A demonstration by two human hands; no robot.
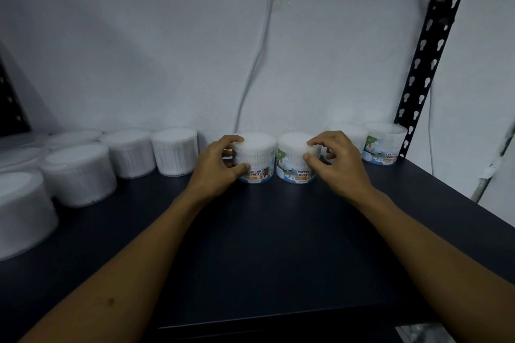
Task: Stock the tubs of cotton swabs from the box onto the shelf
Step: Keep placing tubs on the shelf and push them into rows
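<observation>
Setting (head view): dark shelf [278, 245] ran back to a pale wall [139, 36], with a black slotted upright [434, 50] at its right rear corner.
Left hand [217, 166]: curled round the left tub [257, 160], at the wall, well left of the upright.
Right hand [338, 161]: pinching the right tub [296, 160], which touched the left tub.
Risk: nudging either one could knock its neighbour out of line; light tubs probably slide easily.
Look: clear round tubs packed with white swabs, "COTTON BUDS" labels facing forward.
Others: unlabelled-side tubs [128, 153] further left; one labelled tub [386, 145] beside the upright.
</observation>
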